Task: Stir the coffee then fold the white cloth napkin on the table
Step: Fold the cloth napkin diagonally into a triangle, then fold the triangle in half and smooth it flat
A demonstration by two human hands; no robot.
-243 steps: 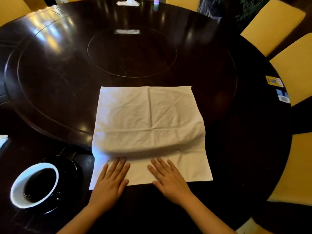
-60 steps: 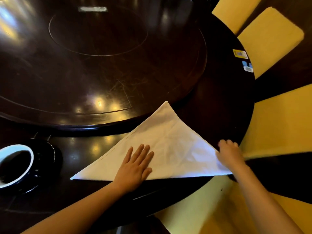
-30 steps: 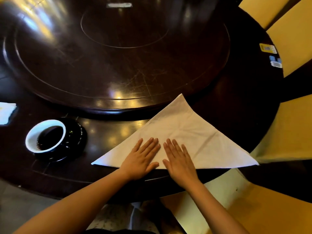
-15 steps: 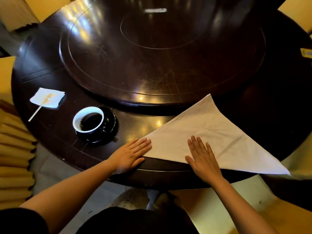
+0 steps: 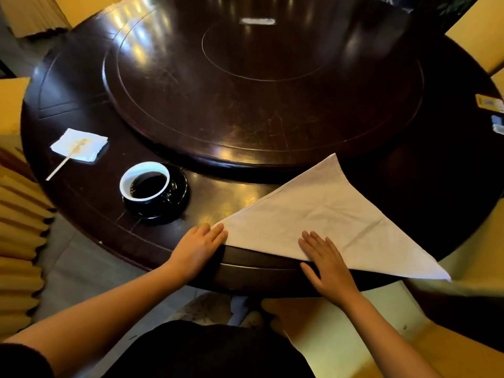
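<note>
White cloth napkin, folded into a triangle, lay on the near part of the dark round wooden table, its long folded edge running along the table rim toward me and its far right corner sticking out past the rim. My left hand was flat and open, fingers together, resting at the napkin's left corner with the fingertips just touching the cloth; it gripped nothing. My right hand was likewise spread flat, palm down, pressing on the napkin near its long edge, with the heel of the hand over the table rim; it held nothing either. The napkin's apex pointed away from my hands, just reaching the raised dark turntable at the table's centre. Beyond my left hand and a little to its left stood the white-lined cup of black coffee on its black saucer, well apart from the napkin. Farther left of that lay a small white paper square with a pale stirring stick resting across it.
</note>
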